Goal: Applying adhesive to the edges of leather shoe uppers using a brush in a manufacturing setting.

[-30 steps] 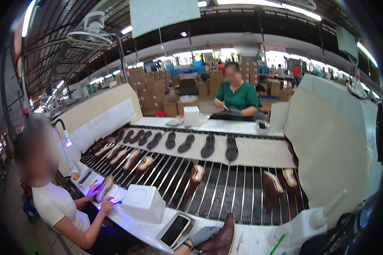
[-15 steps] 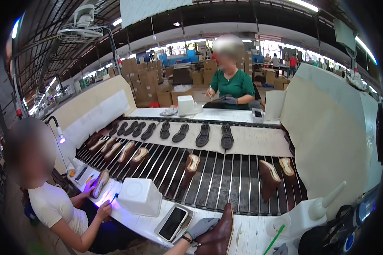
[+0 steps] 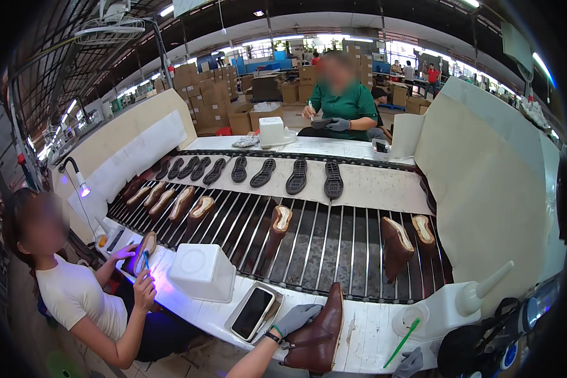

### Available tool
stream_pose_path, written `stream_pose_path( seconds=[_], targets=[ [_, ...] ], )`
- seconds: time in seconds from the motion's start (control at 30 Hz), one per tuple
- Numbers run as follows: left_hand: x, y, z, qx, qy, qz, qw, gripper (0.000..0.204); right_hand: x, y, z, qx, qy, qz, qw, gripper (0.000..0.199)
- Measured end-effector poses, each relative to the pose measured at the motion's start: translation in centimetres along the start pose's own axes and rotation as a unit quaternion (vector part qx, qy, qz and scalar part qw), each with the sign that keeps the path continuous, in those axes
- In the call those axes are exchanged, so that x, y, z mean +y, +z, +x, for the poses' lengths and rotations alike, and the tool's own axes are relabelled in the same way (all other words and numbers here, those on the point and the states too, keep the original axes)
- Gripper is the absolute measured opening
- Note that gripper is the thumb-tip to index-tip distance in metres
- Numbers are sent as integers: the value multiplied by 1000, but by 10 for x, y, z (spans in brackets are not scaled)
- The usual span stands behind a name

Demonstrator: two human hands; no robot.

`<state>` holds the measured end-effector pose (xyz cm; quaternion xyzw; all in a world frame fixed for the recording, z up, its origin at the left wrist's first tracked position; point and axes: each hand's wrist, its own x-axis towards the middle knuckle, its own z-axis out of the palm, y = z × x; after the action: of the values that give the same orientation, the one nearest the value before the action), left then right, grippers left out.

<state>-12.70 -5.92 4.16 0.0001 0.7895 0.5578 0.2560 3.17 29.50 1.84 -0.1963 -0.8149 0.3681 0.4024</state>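
My left hand, in a grey glove with a dark wristband, grips the shaft of a brown ankle boot that stands on the white bench at the lower edge. Only part of my right hand, also in a grey glove, shows at the bottom edge. It lies beside a green-handled brush whose tip rests in a small white cup. I cannot tell whether this hand holds the brush.
A conveyor of metal rods carries brown boot uppers; black soles lie on its far paper strip. A phone in a tray, a white box and a nozzle bottle stand nearby. One person sits left, another works opposite.
The view has tilted down, so the boot and my left hand show more fully. The boot stays in my left hand. The seated person at left keeps working under the violet light.
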Motion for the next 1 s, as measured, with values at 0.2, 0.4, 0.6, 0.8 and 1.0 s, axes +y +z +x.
stream_pose_path(
  seconds=[0.2, 0.4, 0.6, 0.8, 1.0],
  targets=[
    [0, 2, 0, 6, 0, -15, 1000, 49, -12, -2, 2, -3, 54, -4, 999, 39],
    [6, 0, -2, 7, -13, -20, 1000, 47, -12, 1, 0, 3, 113, 2, 994, 41],
    [19, 13, -29, 248, 180, 141, 941, 34, 29, 4, -5, 2, 65, -17, 998, 45],
    [51, 46, -61, 512, 418, 105, 742, 31, 37, 6, -13, -12, 55, -55, 997, 35],
    [70, 45, -66, 547, 457, 86, 696, 28, 18, 11, -14, 29, 43, -76, 996, 37]
  ],
)
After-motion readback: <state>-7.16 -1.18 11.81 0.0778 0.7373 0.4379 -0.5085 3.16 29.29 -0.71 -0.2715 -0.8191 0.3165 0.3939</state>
